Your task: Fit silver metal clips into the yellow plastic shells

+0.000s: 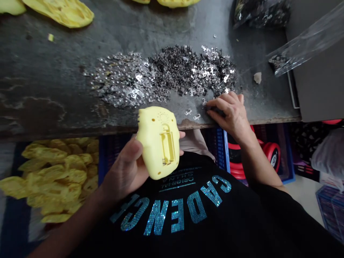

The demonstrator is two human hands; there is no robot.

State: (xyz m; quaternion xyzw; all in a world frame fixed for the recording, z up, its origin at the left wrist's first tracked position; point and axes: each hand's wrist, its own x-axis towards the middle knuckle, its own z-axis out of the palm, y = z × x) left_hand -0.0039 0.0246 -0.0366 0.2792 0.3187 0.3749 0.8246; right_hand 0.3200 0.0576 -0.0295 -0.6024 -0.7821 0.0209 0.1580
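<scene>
My left hand [127,166] grips a yellow plastic housing [152,143], its battery compartment facing up and small screw holes near the corners. It hangs just in front of the table edge, above my lap. At the front of the table, my right hand [229,111] has thumb and forefinger closed at a small metal contact piece [204,102]. Two similar loose pieces [197,116] lie close by on the tabletop. Behind them spreads a heap of shiny flat metal contacts [126,79], joined by a darker heap of small metal parts [174,66].
More yellow shells [67,12] lie at the back left, and many fill the space below left [61,175]. Plastic bags of metal parts [262,14] sit at the back right. Under the table edge, a blue crate [288,157] holds red and black round items [271,156].
</scene>
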